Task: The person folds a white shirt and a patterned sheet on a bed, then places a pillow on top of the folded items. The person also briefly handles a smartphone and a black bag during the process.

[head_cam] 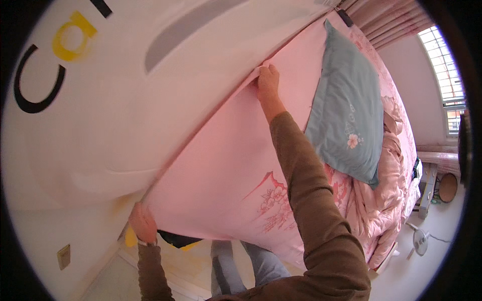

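Note:
A pink bedsheet (pixel 211 169) with a red floral print covers a bed that stands against the headboard or panel (pixel 113 143). My right hand (pixel 268 81) grips a raised fold of the sheet along that side, with the arm reaching across the bed. At the near corner, my left hand (pixel 143 224) touches the sheet beside the wall. It is blurred, and its fingertips are hidden at the bed's edge. A blue-grey pillow (pixel 346 105) with an embroidered flower lies right of my right hand.
A crumpled pink quilt (pixel 388 165) lies beyond the pillow. A wall socket plate (pixel 64 257) is at lower left. On the right are a barred window (pixel 442 64), a round stool (pixel 448 188) and a fan-like object (pixel 420 240) on the floor. Something black (pixel 177 239) shows under the sheet.

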